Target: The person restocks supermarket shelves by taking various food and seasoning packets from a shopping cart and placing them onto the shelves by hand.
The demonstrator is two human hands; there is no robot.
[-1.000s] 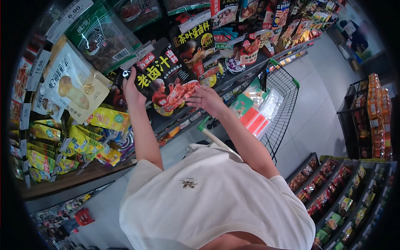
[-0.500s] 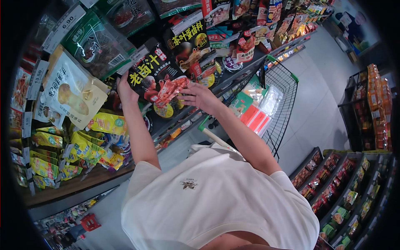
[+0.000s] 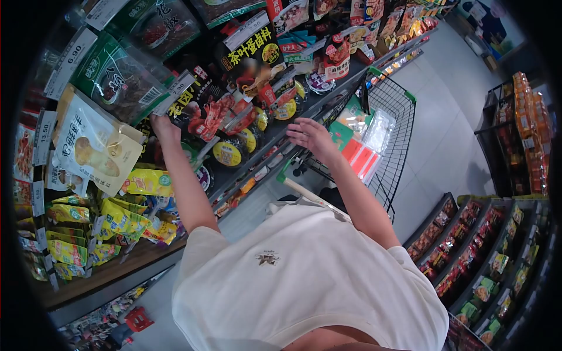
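Observation:
On the shelf at upper left, a black packet of braising sauce with yellow lettering stands partly behind a price tag. My left hand is closed at the packet's lower left edge; its fingertips are hidden. My right hand is held out to the right of the packet, between the shelf and the shopping cart. Its fingers are stretched out and nothing is in them. A black tea-egg seasoning packet hangs beside the sauce packet. Round tubs with yellow lids sit below it.
The wire shopping cart holds green, red and silver packages, beside the shelf. A cream pouch and yellow sachets fill the left shelf. Tiered racks stand at right. A red basket is on the floor at lower left.
The sauce packet has moved back into the shelf, behind the price tag, with my left hand at its edge. My right hand has let go of it and drawn away to the right.

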